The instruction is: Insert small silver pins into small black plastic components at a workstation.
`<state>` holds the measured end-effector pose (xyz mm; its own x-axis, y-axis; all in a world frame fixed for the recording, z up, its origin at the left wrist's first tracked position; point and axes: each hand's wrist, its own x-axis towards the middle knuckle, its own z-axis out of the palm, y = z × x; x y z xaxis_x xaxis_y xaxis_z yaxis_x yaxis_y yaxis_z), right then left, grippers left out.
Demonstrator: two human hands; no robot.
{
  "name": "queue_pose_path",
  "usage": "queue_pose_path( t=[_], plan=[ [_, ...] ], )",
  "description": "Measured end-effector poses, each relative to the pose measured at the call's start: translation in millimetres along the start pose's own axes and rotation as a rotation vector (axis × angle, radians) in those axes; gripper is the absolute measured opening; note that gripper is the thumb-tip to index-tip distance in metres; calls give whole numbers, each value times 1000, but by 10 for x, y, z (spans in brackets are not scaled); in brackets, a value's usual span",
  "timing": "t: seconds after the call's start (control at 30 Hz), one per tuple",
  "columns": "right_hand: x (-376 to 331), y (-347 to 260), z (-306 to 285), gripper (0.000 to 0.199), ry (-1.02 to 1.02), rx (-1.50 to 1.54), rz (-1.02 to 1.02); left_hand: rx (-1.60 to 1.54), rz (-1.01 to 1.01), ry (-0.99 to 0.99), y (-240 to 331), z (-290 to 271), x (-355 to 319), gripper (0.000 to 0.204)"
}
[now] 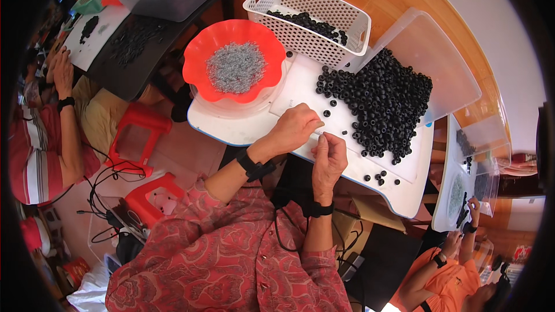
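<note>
My left hand [293, 129] and my right hand [329, 158] meet above the near edge of the white table [228, 124]. The fingertips of both are pinched close together. Something tiny and pale shows between them, too small to name. Beyond my right hand, a heap of small black ring-shaped parts [390, 104] spills from a clear plastic bin [445, 63] tipped on its side. A few loose black parts lie near my fingers. To the far left, a red scalloped bowl [196, 55] holds many small silvery-grey pieces [236, 67].
A white perforated basket [315, 49] with more black parts stands at the back. Co-workers sit at tables on the left and right. Red stools [139, 138] and black cables [104, 196] are on the floor to my left. A cardboard box [376, 211] lies below the table.
</note>
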<state>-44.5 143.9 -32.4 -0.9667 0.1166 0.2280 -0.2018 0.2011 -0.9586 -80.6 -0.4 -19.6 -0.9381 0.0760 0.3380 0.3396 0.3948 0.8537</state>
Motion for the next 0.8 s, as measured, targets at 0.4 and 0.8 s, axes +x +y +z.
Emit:
queue_pose_path(
  t=[0.4,0.8],
  plan=[
    [-13,24,-119,9,78,-41,-13,475,69,-163,94,175,353,21],
    [-10,-192,-116,11,74,102,17,-873,-530,-78,87,-106,-7,27]
  ],
)
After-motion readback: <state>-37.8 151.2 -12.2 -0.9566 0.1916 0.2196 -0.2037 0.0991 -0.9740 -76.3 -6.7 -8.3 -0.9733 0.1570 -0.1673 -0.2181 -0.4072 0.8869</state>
